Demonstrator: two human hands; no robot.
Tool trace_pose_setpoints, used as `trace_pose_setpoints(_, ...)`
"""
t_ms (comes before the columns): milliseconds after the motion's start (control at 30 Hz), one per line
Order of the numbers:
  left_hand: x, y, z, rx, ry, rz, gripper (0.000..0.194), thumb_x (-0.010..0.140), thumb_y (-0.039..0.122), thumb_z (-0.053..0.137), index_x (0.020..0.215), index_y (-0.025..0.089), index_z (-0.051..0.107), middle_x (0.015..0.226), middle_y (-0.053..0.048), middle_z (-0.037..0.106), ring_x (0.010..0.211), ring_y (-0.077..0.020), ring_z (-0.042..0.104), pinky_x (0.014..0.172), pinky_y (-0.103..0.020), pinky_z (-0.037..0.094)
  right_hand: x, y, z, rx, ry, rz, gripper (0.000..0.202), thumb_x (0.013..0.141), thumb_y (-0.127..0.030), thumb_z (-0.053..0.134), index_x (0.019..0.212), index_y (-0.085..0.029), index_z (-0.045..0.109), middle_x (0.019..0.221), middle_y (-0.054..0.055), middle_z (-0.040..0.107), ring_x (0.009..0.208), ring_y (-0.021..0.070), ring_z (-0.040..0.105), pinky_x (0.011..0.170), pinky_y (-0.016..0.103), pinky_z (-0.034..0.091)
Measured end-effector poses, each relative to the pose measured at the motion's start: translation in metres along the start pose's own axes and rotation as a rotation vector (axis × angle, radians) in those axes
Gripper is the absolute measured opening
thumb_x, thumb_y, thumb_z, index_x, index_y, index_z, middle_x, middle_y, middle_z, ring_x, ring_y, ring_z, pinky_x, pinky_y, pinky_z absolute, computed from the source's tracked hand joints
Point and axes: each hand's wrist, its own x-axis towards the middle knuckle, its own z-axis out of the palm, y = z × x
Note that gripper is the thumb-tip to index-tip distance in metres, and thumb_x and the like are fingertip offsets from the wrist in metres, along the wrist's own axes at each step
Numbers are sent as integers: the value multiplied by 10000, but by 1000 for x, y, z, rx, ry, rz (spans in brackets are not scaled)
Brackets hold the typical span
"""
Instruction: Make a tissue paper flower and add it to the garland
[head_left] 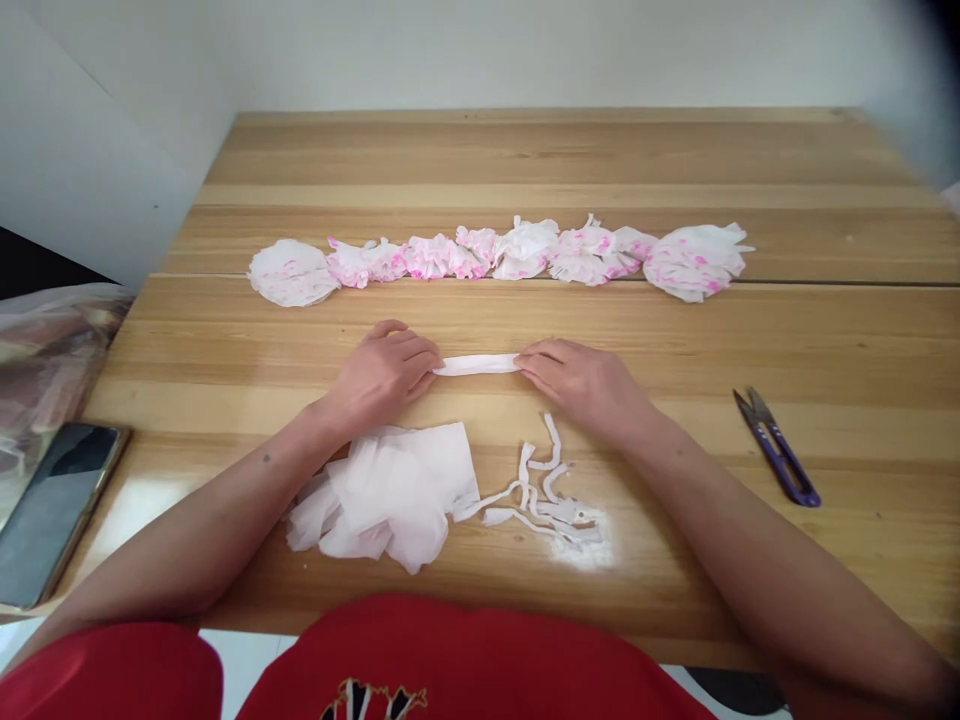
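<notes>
- The folded white strip (480,365) is lying between the two hands over the middle of the desk (637,330), its long axis running left to right, nearly level.
- The left hand (390,365) is pinching the strip's left end, fingers closed together.
- The right hand (585,380) is pinching the right end the same way, so neither hand is sitting nearer.
- Beyond the strip, a row of pink-tipped white paper bunches (450,257) is stretching roughly parallel to it.
- On the body side, loose white sheets (405,490) are lying beside the left forearm, and thin white strips (551,500) are lying in a tangle to their right.
- Purple-handled snips (776,450) are resting well apart, right of the right hand.
</notes>
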Motion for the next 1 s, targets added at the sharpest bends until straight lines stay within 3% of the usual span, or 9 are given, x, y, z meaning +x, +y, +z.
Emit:
trace_pose_setpoints(300,0,-2,13,15,78,-31,165,888,141,487,854,162,647,896,-62,736,819,-190,652,817,-354,457,8,-3,5,-76,20,51,248,987,-222,409,922,-170,642,908,81,661,775,169,579,593,272,333)
trace_pose_setpoints(567,-2,-2,11,-82,168,-141,122,825,156,526,835,160,648,909,-83,711,875,-206,639,820,-352,467,7,-2,3,36,206,41,162,918,-185,487,922,-190,650,867,49,692,764,164,615,622,266,395)
trace_pose_setpoints(1000,-2,-4,15,-163,53,-141,121,819,148,540,787,171,655,887,-78,699,862,-206,616,803,-354,442,11,0,3,76,170,57,129,839,-141,527,808,-205,635,883,56,705,851,196,613,653,284,429)
